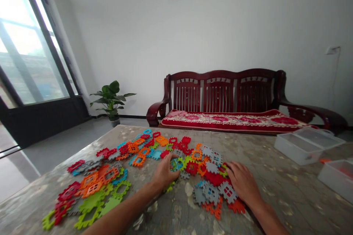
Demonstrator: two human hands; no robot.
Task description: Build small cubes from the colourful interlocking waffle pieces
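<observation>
Several flat plastic interlocking tiles in red, orange, green, grey and blue [143, 150] lie spread over a marbled table [275, 187]. My left hand [164, 172] rests on the tiles near the middle, fingers curled around a green and blue piece [178, 164]. My right hand [243, 183] lies flat, palm down, on red and grey tiles [217, 185], fingers stretched out. A pile of orange, red and green tiles [91, 191] sits at the near left.
Clear plastic containers [299, 148] and their lids [320, 136] stand at the table's right side, another [338, 180] at the right edge. Beyond the table are a dark wooden bench with a red cushion [234, 117], a potted plant [111, 99] and a large window [27, 51].
</observation>
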